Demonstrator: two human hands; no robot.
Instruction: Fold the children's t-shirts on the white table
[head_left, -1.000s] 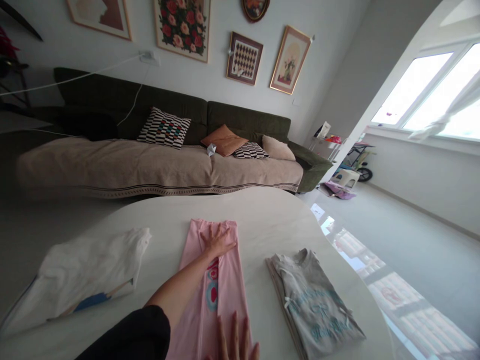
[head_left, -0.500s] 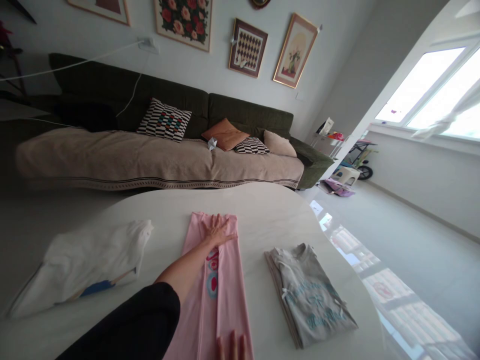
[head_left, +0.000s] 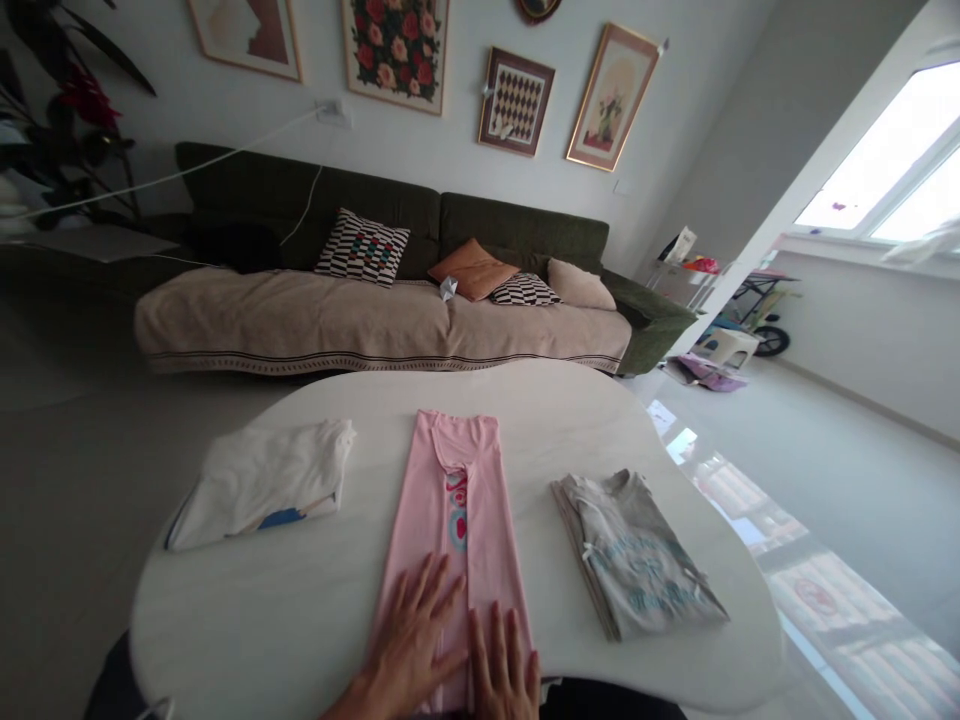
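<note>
A pink shirt (head_left: pixel 491 540), its two sides folded inward into a long strip, lies lengthwise down the middle of the white table (head_left: pixel 300 620). Between the folds shows a strip of red and blue print. My left hand (head_left: pixel 412 635) rests flat on the near left part of the cloth, fingers spread. Beside it, my right hand (head_left: pixel 504 660) lies palm down on the near right part, fingers straight; the frame's bottom edge cuts off its wrist. Neither hand grips anything. To the right is a folded grey shirt (head_left: pixel 637 560) with teal lettering, and to the left a folded white garment (head_left: pixel 262 480) with a blue patch.
Beyond the table stands a green sofa (head_left: pixel 525 220) with a beige cover (head_left: pixel 360 320) and several cushions. A white cable (head_left: pixel 217 160) runs from the wall socket toward the left. The table's rounded edge curves around on the right, with sunlit floor (head_left: pixel 735 500) past it.
My left hand has slid from the far end of the pink shirt back to its near part, beside my right hand. The view has shifted left.
</note>
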